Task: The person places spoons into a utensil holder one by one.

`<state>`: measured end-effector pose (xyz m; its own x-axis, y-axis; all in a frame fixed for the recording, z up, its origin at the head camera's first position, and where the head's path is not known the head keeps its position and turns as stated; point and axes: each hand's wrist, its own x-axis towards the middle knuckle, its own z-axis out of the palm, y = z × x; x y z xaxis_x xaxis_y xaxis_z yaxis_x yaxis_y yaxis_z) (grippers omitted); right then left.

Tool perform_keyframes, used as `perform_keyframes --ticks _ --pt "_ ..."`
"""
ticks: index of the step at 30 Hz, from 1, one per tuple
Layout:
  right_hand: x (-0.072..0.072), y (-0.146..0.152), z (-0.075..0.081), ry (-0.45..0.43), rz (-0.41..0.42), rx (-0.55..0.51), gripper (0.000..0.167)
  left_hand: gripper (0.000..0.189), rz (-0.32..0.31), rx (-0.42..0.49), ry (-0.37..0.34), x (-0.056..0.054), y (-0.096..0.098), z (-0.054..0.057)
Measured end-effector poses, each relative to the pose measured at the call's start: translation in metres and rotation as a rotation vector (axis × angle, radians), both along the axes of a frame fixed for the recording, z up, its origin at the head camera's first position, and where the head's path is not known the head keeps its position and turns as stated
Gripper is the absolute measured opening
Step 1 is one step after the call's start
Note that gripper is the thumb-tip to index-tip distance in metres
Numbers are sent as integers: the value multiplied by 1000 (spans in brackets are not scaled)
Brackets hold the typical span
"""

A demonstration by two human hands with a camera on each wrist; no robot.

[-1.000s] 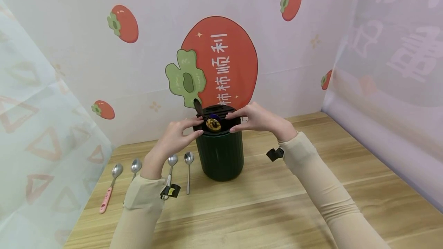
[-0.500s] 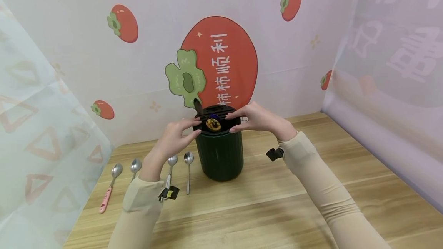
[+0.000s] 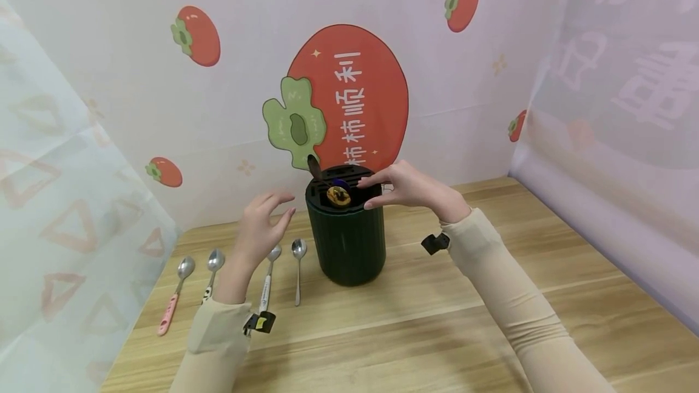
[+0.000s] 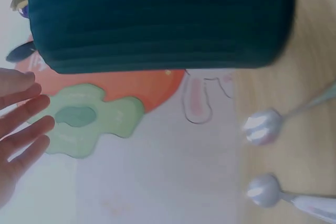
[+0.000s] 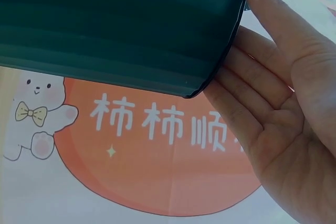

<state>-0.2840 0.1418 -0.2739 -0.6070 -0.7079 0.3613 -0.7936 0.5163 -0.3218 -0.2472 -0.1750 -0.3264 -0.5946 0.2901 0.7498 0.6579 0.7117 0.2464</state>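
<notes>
A dark green utensil holder (image 3: 347,250) with a black slotted top stands upright on the wooden table. Inside it are a yellow-and-black patterned spoon (image 3: 338,196), a dark blue one (image 3: 341,184) and a dark spoon (image 3: 314,167) leaning out at the left. My right hand (image 3: 409,187) holds the rim at the right, thumb in front and fingers behind, as the right wrist view (image 5: 283,93) shows. To the left of the holder my left hand (image 3: 259,229) hovers in the air, fingers apart and loosely bent, with nothing in it.
Left of the holder several metal spoons lie in a row: a pink-handled spoon (image 3: 177,293), a patterned-handle one (image 3: 215,262), a white-handled one (image 3: 267,284) and a plain slim one (image 3: 298,265). A printed cloth (image 3: 246,77) hangs behind the table.
My left hand has let go of the holder's left rim and moved left and slightly down. The right hand stays at the rim; the holder stays put.
</notes>
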Motion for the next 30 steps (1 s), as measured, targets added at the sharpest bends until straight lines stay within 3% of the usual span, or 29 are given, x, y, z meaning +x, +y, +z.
perform_keyframes --ticks 11,17,30 --pt "1 1 1 0 1 6 44 22 208 -20 -185 1 -15 -35" --pt "0 1 1 -19 -10 13 45 22 261 -13 -267 -5 -15 -53" --pt "0 1 1 -43 -14 9 44 13 373 -44 -516 -14 -5 -71"
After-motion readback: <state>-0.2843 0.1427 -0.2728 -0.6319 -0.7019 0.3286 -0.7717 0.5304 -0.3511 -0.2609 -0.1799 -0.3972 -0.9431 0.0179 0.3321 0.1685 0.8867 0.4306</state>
